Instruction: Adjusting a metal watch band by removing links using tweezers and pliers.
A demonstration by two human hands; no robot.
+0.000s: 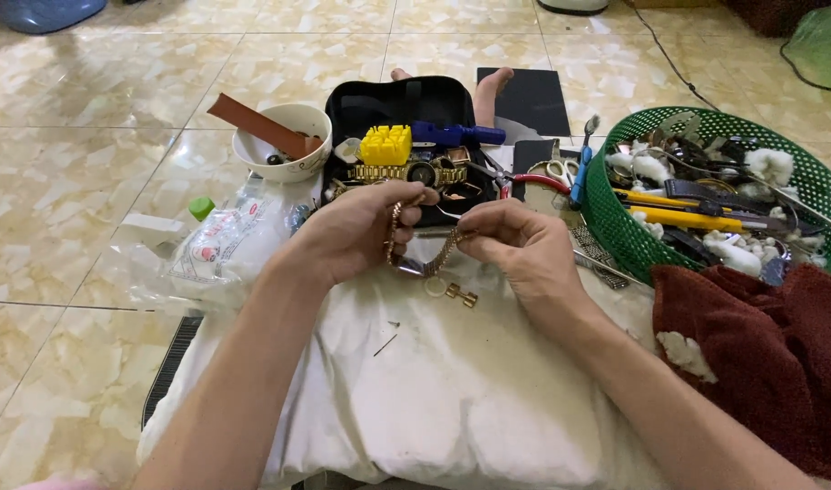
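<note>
Pinching the gold watch bracelet [422, 257] between my left hand [352, 234] and right hand [515, 247] (both closed), loose links [461, 294] lie by the white cloth's [452, 390] far edge.

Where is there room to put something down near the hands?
The white cloth lies mostly bare below both hands, between the forearms, apart from a small pin. The tiled floor left of the white bowl is open too. The black case and green basket are crowded with tools.

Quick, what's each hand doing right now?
Left hand: closed on one end of the gold watch bracelet.
Right hand: closed, pinching the bracelet's other end.
</note>
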